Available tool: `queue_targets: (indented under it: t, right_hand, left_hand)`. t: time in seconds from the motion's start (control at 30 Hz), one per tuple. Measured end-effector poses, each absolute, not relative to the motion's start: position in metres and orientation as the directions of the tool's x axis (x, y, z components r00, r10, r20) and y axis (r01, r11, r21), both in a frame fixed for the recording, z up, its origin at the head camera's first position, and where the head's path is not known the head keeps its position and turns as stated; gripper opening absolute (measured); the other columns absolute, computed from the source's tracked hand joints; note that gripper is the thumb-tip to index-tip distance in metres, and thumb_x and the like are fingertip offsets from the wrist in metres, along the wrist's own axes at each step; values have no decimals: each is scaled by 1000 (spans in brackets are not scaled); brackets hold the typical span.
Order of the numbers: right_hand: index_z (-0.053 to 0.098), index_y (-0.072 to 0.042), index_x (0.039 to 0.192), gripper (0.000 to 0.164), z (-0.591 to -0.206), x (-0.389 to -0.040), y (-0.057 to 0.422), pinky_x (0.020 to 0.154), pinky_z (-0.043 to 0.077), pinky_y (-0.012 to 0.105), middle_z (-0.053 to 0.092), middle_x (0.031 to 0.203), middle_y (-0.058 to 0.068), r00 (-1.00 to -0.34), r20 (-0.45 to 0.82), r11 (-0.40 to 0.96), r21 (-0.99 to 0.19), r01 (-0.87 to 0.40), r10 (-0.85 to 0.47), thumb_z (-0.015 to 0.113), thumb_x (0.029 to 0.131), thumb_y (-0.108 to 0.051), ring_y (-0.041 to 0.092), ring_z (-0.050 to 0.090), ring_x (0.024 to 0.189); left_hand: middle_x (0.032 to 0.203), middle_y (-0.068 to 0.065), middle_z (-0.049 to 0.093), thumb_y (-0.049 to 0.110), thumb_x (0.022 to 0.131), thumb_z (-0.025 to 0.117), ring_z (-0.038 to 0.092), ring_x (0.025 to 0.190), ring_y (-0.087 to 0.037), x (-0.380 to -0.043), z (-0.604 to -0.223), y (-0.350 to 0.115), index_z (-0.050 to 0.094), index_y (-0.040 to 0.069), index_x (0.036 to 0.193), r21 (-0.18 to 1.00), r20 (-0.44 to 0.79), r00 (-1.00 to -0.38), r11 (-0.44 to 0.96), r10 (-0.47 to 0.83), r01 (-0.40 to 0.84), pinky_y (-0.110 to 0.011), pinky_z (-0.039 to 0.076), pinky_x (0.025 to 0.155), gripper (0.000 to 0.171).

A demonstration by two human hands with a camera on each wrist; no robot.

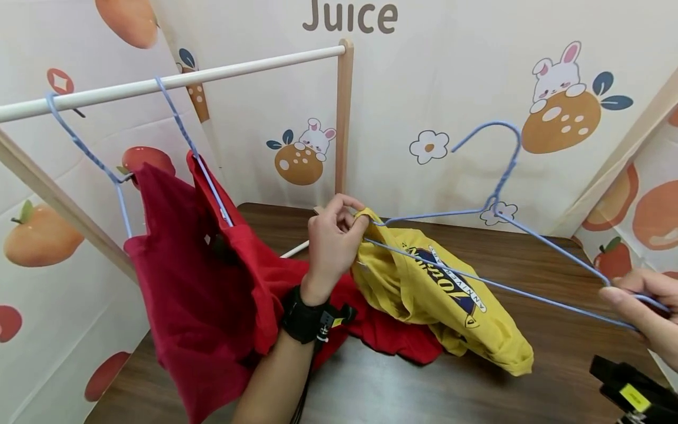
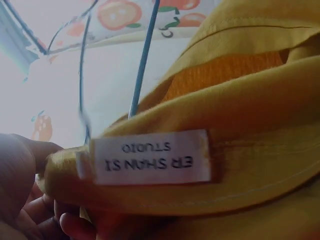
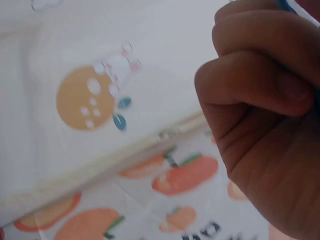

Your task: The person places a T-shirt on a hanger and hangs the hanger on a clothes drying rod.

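Observation:
A yellow T-shirt [image 1: 424, 282] with a dark printed badge hangs from my left hand [image 1: 333, 241], which pinches it by the neckline. In the left wrist view a white label [image 2: 152, 157] shows inside the collar. My right hand [image 1: 646, 306] grips one end of a blue wire hanger [image 1: 551, 244], its hook pointing up. The hanger's other end reaches into the shirt's neck opening, right beside my left fingers. In the right wrist view, the right hand [image 3: 265, 100] has its fingers curled, and only a bit of the hanger shows at the edge.
A clothes rack with a white rail [image 1: 228, 72] stands at the left. On it, two blue hangers carry a dark red garment [image 1: 185, 294] and a bright red garment [image 1: 254, 282]. Red cloth [image 1: 392, 335] lies on the brown wooden table [image 1: 529, 400] under the yellow shirt.

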State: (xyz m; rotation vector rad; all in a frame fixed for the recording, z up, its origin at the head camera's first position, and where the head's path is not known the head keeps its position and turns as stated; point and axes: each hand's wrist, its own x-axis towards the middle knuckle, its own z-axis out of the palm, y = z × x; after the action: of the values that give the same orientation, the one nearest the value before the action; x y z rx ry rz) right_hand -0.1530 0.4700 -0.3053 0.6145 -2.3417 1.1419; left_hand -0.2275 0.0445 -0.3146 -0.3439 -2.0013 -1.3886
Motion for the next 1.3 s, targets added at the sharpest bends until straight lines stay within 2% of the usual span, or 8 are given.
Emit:
queue_targets:
  t: [0.13,0.27,0.57,0.73,0.87,1.0,1.17,1.3]
  right_hand:
    - [56,-10,76,34,-296,-154,441,38,21,17,35,54,-10,-802,564,550,-614,-567,-198,58,90,21,4,28,39]
    - [58,-12,77,33,-293,-159,423,42,23,21,36,61,-10,-806,538,558,-602,-572,-246,65,87,18,4,29,47]
    - [55,-20,80,40,-295,-172,391,44,29,19,37,65,-8,-726,536,494,-534,-686,-430,68,84,18,2,33,50]
    - [55,-19,80,39,-293,-172,391,44,28,18,37,64,-10,-698,573,489,-502,-713,-430,68,84,18,0,32,50]
    - [54,-18,80,40,-292,-170,394,44,28,17,37,65,-11,-691,589,485,-498,-719,-420,67,83,20,0,31,50]
    - [54,-19,81,40,-292,-168,389,46,29,18,38,66,-9,-703,565,491,-506,-709,-433,68,84,18,1,33,52]
    - [56,-18,83,38,-292,-168,384,47,30,20,39,65,-9,-709,544,450,-548,-705,-449,67,85,18,2,35,53]
    - [58,3,97,22,-294,-171,390,48,36,23,52,75,-4,-684,618,203,-667,-717,-387,57,88,24,5,47,58]
  left_hand:
    - [56,-1,52,6,91,70,46,49,-8,-224,-317,50,67,8,99,702,670,-732,426,-123,570,-22,36,48,9]
    - [56,-1,52,6,92,71,46,50,-8,-221,-318,53,67,7,100,679,692,-715,423,-96,600,-22,36,48,9]
    - [61,-2,53,10,93,73,49,55,-8,-210,-311,61,68,6,98,633,747,-662,359,-54,685,-21,40,51,8]
    - [86,-5,61,19,90,78,55,86,-16,-211,-309,62,73,9,93,602,771,-630,422,-89,678,-28,41,77,11]
    - [103,-7,69,19,94,75,62,104,-19,-210,-309,63,70,7,96,618,759,-650,348,-32,704,-30,47,90,13]
    - [98,-8,74,15,96,72,70,93,-17,-206,-309,65,66,5,100,651,734,-678,256,29,715,-28,56,78,12]
    - [96,-9,73,13,96,71,67,85,-15,-204,-307,64,65,4,100,652,734,-678,236,42,721,-24,54,70,11]
    - [97,-10,74,14,97,70,67,85,-16,-207,-305,60,67,4,108,641,750,-662,244,3,727,-24,53,70,15]
